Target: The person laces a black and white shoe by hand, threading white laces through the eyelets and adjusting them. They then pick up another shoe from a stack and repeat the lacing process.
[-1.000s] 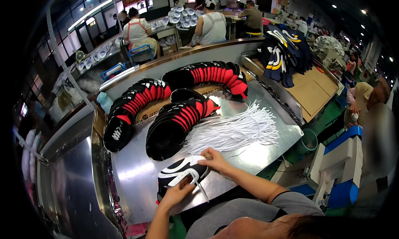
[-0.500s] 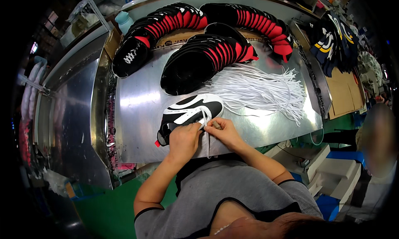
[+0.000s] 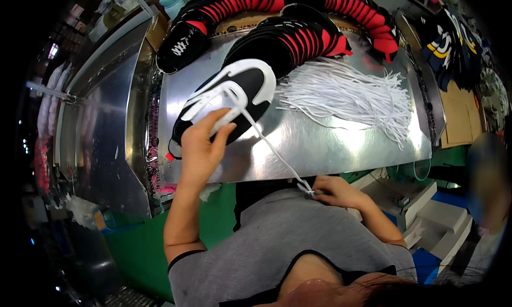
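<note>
A black and white shoe upper (image 3: pixel 250 83) with a red heel tab is lifted at a tilt over the metal table's near left part. My left hand (image 3: pixel 202 149) is closed on its near side, thumb and fingers pinching by the lacing. From there a white shoelace (image 3: pixel 273 149) runs taut down to the right. My right hand (image 3: pixel 338 191) is closed on the lace's other end, low in front of my body past the table edge. Something small and shiny shows at those fingertips, too small to make out.
A spread bundle of white shoelaces (image 3: pixel 346 99) lies on the metal table (image 3: pixel 346 160). Behind the upper are rows of nested black and red uppers (image 3: pixel 288 43). A pale blue bottle (image 3: pixel 170 4) stands at the back left. Grey bins (image 3: pixel 437 211) sit low at the right.
My right hand has drawn the lace away from the upper, down and to the right. My left hand has moved left, and the upper has been raised and tilted.
</note>
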Motion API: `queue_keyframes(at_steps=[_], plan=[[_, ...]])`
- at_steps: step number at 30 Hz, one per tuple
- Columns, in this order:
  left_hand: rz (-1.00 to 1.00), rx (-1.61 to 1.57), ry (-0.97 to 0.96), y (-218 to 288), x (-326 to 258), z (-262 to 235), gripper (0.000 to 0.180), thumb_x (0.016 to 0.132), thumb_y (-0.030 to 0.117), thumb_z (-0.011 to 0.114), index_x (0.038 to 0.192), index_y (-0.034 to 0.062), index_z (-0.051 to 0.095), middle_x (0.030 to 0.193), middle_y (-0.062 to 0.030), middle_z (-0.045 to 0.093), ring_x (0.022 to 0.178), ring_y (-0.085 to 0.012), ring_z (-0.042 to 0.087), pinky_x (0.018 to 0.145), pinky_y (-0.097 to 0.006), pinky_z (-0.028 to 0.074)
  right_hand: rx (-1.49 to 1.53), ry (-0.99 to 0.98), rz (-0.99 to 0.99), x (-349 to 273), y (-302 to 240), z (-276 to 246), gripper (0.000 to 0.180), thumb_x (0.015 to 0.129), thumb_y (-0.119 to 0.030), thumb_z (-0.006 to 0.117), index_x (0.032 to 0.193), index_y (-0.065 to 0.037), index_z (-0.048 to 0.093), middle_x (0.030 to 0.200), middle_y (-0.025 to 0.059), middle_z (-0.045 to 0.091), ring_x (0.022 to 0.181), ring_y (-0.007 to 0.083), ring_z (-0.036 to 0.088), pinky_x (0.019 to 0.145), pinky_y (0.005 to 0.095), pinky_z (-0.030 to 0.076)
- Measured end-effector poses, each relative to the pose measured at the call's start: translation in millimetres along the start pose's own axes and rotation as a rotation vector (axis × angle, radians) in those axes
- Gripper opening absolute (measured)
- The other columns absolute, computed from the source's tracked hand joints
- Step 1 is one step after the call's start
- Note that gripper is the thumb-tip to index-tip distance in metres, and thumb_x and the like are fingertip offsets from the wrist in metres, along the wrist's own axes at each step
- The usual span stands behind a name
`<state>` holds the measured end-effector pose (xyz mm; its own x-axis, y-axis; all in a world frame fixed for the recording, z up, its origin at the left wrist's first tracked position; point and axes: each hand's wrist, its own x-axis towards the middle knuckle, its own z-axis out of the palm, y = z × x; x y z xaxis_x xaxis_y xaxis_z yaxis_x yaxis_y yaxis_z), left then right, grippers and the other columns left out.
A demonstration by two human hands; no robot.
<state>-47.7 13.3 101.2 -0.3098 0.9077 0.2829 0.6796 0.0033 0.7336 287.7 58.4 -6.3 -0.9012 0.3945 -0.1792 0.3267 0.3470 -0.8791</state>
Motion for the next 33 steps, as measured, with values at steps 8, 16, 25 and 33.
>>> queue_keyframes(at_steps=[8,16,25,33], plan=[[0.031,0.212,-0.434,-34.3,-34.0,66.3,0.022,0.089,0.021,0.065,0.106,0.0069,0.068,0.091,-0.0129,0.069,0.082,-0.0344,0.066,0.073,-0.042,0.051,0.475,0.489,-0.063,91.7,-39.3,-23.3,0.020,0.090,-0.019,0.068,0.100,-0.001,0.067,0.078,0.0031,0.062,0.069,0.0065,0.051,0.062,0.0248,0.042],[-0.003,0.281,-0.484,0.2,-15.9,66.0,0.024,0.094,0.022,0.061,0.107,0.0033,0.068,0.102,-0.0140,0.069,0.089,-0.0309,0.066,0.077,-0.036,0.050,0.319,0.550,-0.068,129.5,-25.4,-26.9,0.014,0.090,-0.013,0.068,0.100,-0.004,0.068,0.077,0.0020,0.063,0.063,0.0074,0.049,0.058,0.0244,0.041],[-0.051,0.292,-0.386,-15.4,-10.8,93.8,0.021,0.087,0.028,0.069,0.084,0.0075,0.072,0.073,-0.0087,0.068,0.065,-0.0277,0.065,0.059,-0.037,0.049,0.373,0.650,-0.026,128.0,-13.4,-16.1,0.030,0.093,-0.023,0.063,0.111,-0.001,0.053,0.085,0.0161,0.067,0.075,0.0283,0.066,0.067,0.0368,0.049],[-0.064,0.195,-0.276,-23.1,-10.4,100.6,0.019,0.087,0.021,0.071,0.084,0.0022,0.070,0.074,-0.0103,0.069,0.064,-0.0200,0.067,0.062,-0.030,0.050,0.364,0.411,0.101,94.5,-8.1,-0.8,0.024,0.095,-0.021,0.059,0.107,-0.001,0.051,0.088,0.0150,0.071,0.082,0.0321,0.068,0.074,0.0394,0.051]])
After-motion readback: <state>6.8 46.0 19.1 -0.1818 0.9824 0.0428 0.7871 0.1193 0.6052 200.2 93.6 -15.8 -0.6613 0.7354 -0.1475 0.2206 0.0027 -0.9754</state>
